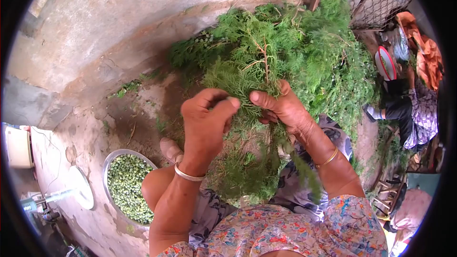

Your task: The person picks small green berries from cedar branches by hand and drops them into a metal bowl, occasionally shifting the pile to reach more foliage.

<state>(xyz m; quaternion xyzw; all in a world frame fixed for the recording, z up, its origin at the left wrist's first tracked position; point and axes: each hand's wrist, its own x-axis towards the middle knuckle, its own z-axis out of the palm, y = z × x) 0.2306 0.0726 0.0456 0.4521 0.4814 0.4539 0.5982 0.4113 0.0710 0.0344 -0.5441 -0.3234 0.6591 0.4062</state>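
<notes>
My right hand [281, 107] is closed round a green feathery branch [265, 62], whose brown stem points up and whose lower sprigs hang over my lap. Just left of it, my left hand [209, 114] has its thumb and forefinger pinched together at the edge of the foliage; what lies between the fingertips is too small to make out. Behind both hands spreads a large heap of cut green branches [328, 47]. A round metal basin [105, 181] full of small green pieces stands on the ground at the lower left.
At the right edge, a co-worker in patterned clothing [423, 114] sits near a red-rimmed white basin [385, 63]. A fan [81, 188] stands at the lower left. A pale wall [143, 14] runs behind the heap, with wire mesh [376, 0] at the upper right.
</notes>
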